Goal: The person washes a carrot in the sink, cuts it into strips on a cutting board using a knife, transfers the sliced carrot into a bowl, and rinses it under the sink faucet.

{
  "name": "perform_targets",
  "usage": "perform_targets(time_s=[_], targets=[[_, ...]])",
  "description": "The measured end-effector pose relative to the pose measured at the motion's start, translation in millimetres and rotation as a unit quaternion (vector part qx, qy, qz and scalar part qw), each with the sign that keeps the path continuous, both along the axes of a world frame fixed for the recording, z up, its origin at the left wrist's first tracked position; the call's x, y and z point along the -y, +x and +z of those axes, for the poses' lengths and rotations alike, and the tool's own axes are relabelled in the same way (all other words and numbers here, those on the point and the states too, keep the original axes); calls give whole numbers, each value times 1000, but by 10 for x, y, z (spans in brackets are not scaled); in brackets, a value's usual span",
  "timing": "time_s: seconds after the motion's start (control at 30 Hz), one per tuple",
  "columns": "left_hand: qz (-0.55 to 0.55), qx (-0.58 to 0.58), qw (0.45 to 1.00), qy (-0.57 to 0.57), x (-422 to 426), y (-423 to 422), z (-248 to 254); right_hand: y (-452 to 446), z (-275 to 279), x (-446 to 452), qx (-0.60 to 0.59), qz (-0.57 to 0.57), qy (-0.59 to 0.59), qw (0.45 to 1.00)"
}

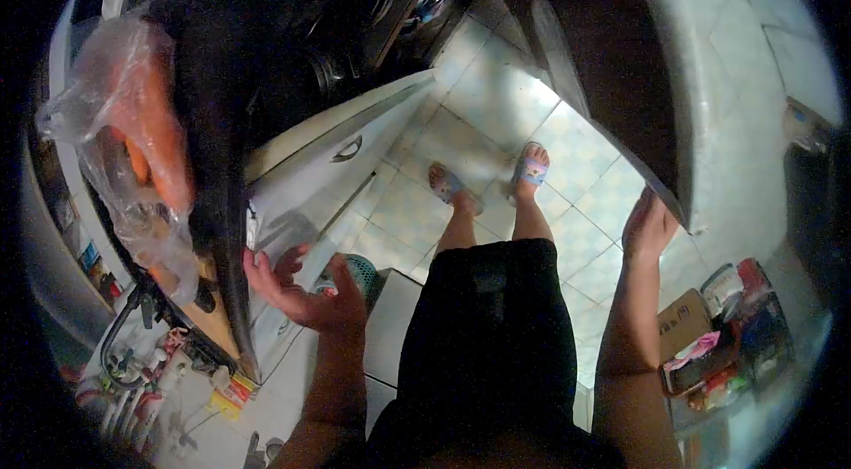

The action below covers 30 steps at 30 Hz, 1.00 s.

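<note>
My left hand (306,292) is raised beside the dark counter edge, fingers apart and curved, with nothing seen in it. Left of it, a clear plastic bag (146,123) with orange items inside lies on the dark counter. My right hand (650,225) is at the lower edge of a large dark door-like panel (620,43). Its fingers are bent around the edge and partly hidden behind it. Between the hands, below the counter, a white drawer or cabinet front (346,148) has a small dark handle.
A tiled floor (479,114) lies below, with my feet in slippers. A container of packets (718,336) stands at the right. Utensils and a yellow packet (232,398) are at lower left, and a green perforated basket (359,274) is near my left hand.
</note>
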<state>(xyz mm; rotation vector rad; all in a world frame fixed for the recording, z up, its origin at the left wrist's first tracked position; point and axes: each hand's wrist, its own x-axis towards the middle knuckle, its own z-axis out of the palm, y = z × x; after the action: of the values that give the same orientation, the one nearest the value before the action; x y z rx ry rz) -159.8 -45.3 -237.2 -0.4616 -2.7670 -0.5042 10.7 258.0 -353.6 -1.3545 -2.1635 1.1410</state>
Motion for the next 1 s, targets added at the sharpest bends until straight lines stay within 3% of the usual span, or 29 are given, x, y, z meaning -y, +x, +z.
perform_targets(time_s=[0.1,0.17,0.23,0.3,0.37,0.4,0.47,0.57,0.67,0.73,0.8,0.87,0.93,1.0], targets=[[9,-20,1000,-18,14,-26,-54,5,-190,3,61,21,72,995],[21,-21,998,-63,14,7,-57,-233,-235,75,-23,-83,-22,996],[-12,-44,998,-33,96,125,-126,-333,-325,164,23,-131,-177,975],[-43,-40,998,-15,179,330,-107,-389,-443,333,-60,-125,-342,930],[-69,10,997,-20,279,591,-2,-502,-474,612,-84,-46,-343,935],[-83,46,995,-21,336,713,47,-496,-508,709,-113,48,-356,926],[-104,119,987,-28,439,919,153,-714,-482,966,-82,70,-414,904],[-119,228,965,-44,608,1153,290,-1167,-422,1181,-54,270,-175,945],[-122,323,937,-61,746,1286,444,-1628,-456,1494,-22,333,-139,932],[-119,374,916,-78,817,1310,561,-1971,-348,1630,-74,399,-30,913],[-111,423,894,-98,876,1293,661,-2293,-697,1958,-81,356,-24,931],[-98,461,874,-121,942,1268,769,-2487,-644,2114,-83,350,-18,933],[-90,468,869,-129,1003,1244,808,-2680,-279,2063,-81,379,-15,922],[-122,425,891,-103,1086,1298,787,-2810,-366,2160,-112,492,186,843]])
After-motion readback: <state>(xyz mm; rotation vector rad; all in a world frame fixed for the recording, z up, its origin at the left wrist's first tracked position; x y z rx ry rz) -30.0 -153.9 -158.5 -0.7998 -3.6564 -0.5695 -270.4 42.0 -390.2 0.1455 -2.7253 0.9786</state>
